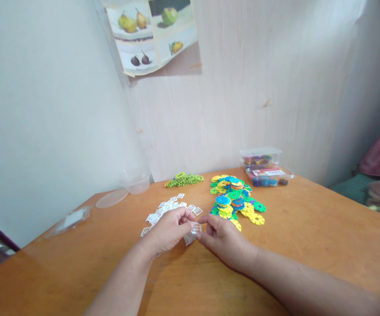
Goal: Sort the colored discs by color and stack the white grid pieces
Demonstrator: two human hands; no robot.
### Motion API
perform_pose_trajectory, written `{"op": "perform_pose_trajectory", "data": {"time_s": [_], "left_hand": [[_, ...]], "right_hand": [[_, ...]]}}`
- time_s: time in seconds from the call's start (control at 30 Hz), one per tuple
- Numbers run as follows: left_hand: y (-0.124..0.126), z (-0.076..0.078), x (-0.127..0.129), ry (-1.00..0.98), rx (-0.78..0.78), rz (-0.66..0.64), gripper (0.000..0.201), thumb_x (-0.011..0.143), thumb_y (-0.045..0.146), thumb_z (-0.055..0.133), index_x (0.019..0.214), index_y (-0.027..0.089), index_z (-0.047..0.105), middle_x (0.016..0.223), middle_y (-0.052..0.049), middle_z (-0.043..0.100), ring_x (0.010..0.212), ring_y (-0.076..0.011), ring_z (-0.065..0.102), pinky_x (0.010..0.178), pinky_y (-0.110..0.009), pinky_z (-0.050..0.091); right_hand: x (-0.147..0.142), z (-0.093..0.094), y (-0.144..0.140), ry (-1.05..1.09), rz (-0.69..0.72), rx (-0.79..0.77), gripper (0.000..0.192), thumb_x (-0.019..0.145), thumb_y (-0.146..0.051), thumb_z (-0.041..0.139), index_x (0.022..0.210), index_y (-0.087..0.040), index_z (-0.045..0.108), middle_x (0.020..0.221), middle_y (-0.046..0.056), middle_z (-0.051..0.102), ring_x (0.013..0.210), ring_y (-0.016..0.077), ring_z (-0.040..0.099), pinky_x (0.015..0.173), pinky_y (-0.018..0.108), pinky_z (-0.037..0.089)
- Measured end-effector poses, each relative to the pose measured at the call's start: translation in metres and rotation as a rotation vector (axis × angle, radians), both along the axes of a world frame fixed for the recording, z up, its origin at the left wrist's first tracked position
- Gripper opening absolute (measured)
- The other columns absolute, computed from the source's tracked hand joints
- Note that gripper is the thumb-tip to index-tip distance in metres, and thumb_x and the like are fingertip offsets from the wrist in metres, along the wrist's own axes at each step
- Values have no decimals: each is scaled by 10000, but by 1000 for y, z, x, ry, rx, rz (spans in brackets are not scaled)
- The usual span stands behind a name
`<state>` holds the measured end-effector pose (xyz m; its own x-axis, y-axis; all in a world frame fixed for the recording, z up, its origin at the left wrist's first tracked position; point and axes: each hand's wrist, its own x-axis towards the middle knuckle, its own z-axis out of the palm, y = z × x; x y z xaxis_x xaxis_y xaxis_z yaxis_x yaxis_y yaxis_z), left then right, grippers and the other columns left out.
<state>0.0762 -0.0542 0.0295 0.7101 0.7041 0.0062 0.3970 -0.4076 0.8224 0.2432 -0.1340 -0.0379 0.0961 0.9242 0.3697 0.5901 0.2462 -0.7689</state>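
White lattice pieces [193, 232] are being pinched between the fingers of the left hand [168, 230] and right hand [222, 239], low over the orange bench [308, 228]. Beyond, loose white pieces [166, 208] and colourful discs [236, 199] are lying scattered.

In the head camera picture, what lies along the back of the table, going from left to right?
Flat clear lid → clear tub → green pieces → colourful disc pile → stacked clear boxes. Nearer, both hands, left hand and right hand, hold white grid pieces.
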Motion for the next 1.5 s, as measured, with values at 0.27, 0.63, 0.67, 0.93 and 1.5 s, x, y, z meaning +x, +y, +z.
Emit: {"op": "perform_pose_trajectory", "data": {"time_s": [0.27,0.63,0.67,0.93,1.5], "left_hand": [[-5,2,-5,124,228,-115,244,776,280,575,999,207,643,964,-21,643,863,-167,567,738,-258,425],[-2,8,-12,226,140,-59,284,779,435,600,892,175,616,775,-2,637,722,-150,574,617,-241,411],[0,7,-14,246,157,-36,279,776,439,598,875,179,616,764,0,636,717,-152,574,601,-239,400],[8,-4,-17,421,328,68,190,729,392,603,798,215,600,743,11,617,678,-153,546,534,-237,305],[5,-22,-7,447,414,17,183,686,377,626,744,206,594,700,0,593,641,-153,510,536,-256,248]], "right_hand": [[0,2,0,-12,-39,-43,171,804,-306,629,927,-189,625,645,-31,568,568,106,498,509,217,309],[-2,-1,0,144,-13,-35,437,816,-386,646,1182,-166,552,716,-25,578,594,109,517,520,220,363],[-2,-1,1,152,-21,-32,462,827,-389,634,1217,-164,534,721,-24,576,596,110,516,527,224,369],[0,-3,1,126,-33,-18,347,871,-352,561,1170,-176,561,685,-32,549,594,120,507,547,243,369],[0,2,-2,56,-40,-37,213,833,-246,544,1020,-178,620,666,-29,564,603,122,512,561,241,357]]}}
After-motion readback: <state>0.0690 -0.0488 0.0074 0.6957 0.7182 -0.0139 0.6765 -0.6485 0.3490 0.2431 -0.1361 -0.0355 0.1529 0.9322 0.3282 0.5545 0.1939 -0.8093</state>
